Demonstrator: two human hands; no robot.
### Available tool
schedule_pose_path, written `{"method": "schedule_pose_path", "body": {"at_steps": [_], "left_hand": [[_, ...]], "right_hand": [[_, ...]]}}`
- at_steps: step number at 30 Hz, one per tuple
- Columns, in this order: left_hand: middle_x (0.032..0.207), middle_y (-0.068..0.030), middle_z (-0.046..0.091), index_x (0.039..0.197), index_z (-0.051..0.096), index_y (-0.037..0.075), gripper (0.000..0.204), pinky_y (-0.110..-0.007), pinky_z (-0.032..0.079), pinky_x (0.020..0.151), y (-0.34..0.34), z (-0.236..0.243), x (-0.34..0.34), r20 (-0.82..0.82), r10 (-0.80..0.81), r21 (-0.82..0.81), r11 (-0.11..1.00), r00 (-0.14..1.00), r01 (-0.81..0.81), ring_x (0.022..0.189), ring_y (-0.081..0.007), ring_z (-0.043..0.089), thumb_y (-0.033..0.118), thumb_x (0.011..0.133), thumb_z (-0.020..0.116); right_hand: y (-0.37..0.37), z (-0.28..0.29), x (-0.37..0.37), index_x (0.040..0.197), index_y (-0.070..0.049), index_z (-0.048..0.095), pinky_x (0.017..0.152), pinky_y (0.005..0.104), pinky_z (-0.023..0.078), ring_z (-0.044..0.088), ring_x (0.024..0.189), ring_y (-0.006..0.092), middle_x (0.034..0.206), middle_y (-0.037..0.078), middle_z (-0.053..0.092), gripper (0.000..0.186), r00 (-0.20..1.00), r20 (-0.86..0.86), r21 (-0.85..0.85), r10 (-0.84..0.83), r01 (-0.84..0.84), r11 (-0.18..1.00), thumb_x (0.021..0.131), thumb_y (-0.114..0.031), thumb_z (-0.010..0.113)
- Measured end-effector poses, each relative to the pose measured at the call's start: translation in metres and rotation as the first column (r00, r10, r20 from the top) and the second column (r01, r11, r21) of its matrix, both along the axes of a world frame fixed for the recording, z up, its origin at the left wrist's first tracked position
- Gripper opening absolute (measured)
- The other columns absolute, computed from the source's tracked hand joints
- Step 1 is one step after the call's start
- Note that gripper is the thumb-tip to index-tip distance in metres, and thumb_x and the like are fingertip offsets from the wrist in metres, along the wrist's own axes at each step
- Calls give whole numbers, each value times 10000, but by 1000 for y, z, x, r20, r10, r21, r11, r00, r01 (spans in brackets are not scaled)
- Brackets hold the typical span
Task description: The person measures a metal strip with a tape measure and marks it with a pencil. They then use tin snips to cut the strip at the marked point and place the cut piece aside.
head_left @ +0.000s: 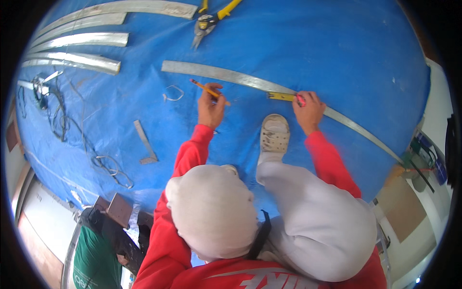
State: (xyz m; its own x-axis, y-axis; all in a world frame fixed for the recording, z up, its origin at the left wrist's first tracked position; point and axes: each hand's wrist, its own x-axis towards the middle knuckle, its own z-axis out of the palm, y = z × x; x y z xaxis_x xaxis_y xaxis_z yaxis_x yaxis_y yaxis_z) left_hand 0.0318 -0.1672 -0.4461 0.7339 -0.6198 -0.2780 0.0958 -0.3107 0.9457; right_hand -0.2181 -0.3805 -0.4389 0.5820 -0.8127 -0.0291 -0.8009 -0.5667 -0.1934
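My left hand [211, 107] is closed around a yellow-orange pencil [204, 88] that slants down to the right across the fingers. In my right hand [309, 110] is a pink tape measure [301, 100], with a short stretch of yellow blade [280, 96] out toward the left. The blade lies along the lower edge of a long grey metal strip [226, 75], which runs from the upper middle down to the right. My right fingers are right beside that strip. The tape's case is mostly hidden in my grip.
Yellow-handled snips [205, 24] lie beyond the strip. Several metal strips [86, 40] are at the far left, with a tangled cord [60, 115] nearer. A metal angle piece [144, 141] rests on the blue tarp [337, 53]. A person in green [94, 255] is at the lower left.
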Motion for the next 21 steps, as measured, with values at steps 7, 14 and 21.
{"method": "schedule_pose_path", "body": {"at_steps": [7,14,21], "left_hand": [[777,-196,692,1058,713,57,261,-442,536,655,-37,4,-25,-6,-492,300,830,871,471,712,-354,699,281,924,711],[868,-216,737,1053,711,49,455,-507,571,744,-99,-15,-75,78,-505,380,812,860,442,851,-417,727,388,794,870],[847,-116,717,1008,722,31,287,-387,555,724,-97,-22,-68,-249,-220,132,957,943,258,788,-225,700,148,787,863]], "right_hand": [[-1,2,1,952,-181,729,881,439,386,655,980,272,1003,4,689,132,999,-20,46,-30,31,998,863,-275,755],[-1,2,0,965,-188,721,867,453,392,649,967,260,1003,14,673,156,1000,-15,-28,19,-19,999,848,-282,764],[-3,5,-2,975,-103,703,817,467,470,633,971,320,990,76,669,181,983,183,149,26,-54,987,875,-234,778]]}}
